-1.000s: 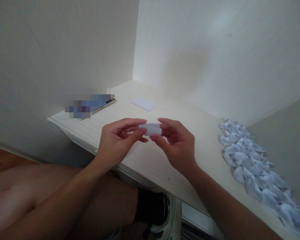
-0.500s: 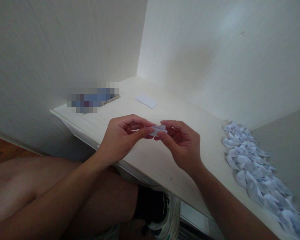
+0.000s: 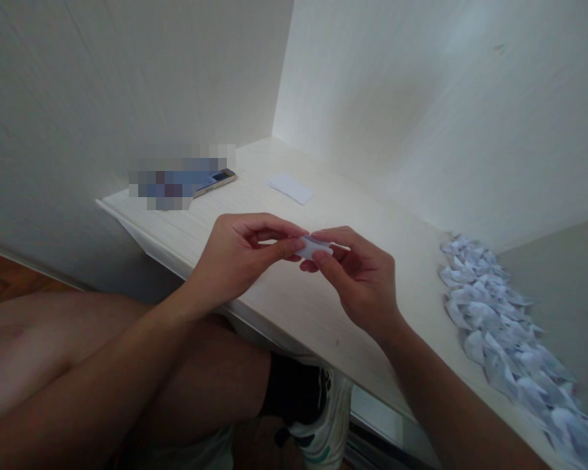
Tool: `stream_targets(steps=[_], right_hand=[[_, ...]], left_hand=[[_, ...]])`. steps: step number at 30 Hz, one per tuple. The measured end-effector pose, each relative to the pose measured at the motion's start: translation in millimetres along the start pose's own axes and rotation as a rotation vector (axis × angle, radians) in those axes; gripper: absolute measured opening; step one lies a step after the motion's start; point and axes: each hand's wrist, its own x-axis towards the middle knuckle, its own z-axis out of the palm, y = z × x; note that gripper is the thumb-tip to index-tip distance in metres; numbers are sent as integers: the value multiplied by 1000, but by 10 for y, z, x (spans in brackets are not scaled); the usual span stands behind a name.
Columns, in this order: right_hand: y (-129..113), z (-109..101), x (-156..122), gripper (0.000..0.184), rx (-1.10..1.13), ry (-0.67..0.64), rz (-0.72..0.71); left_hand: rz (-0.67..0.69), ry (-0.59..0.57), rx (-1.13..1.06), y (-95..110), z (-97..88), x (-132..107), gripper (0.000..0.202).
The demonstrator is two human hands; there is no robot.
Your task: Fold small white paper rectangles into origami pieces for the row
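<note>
A small folded piece of white paper (image 3: 314,247) is pinched between my two hands above the white tabletop (image 3: 294,307). My left hand (image 3: 247,254) grips its left end between thumb and fingers. On the right end, the thumb of my right hand (image 3: 360,274) presses from the near side, with the fingers behind and along the top. My fingers cover part of the paper, so its full shape is hidden. Beyond my hands, a few flat white paper slips (image 3: 291,188) lie on the tabletop.
At the back left lies a phone (image 3: 215,183), its screen mostly blurred out. Along the right edge runs a long heap of folded white paper pieces (image 3: 500,313). Walls rise behind and at the left. My leg and shoe (image 3: 318,424) are below the front edge.
The paper's upper flap stood apart from the lower layer before; now it lies closed down between my fingers. My right index finger has come over its top edge. The view has shifted slightly.
</note>
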Motion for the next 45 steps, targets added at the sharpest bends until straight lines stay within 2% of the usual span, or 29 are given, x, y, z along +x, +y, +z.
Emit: stream_targets(steps=[4, 9, 12, 16, 21, 29, 35, 45], right_hand=[[-6, 24, -6, 14, -47, 23, -11], [13, 90, -18, 9, -48, 178, 8], [11, 114, -15, 12, -42, 249, 54], [-3, 121, -2, 17, -28, 295, 68], [-10, 127, 9, 19, -47, 321, 77], [-10, 110, 4, 21, -64, 326, 92], [-20, 86, 12, 18, -33, 292, 85], [-17, 62, 4, 19, -65, 267, 119]], left_hand=[[-29, -13, -32, -17, 4, 9, 9], [-68, 20, -128, -55, 42, 18, 15], [-71, 54, -157, -80, 49, 24, 18], [-65, 41, -148, -88, 39, 24, 15], [-92, 29, -149, -81, 42, 22, 16], [-106, 15, -298, -163, 20, 35, 24], [-97, 27, -255, -102, 21, 34, 19], [-141, 19, -139, -73, -19, 49, 32]])
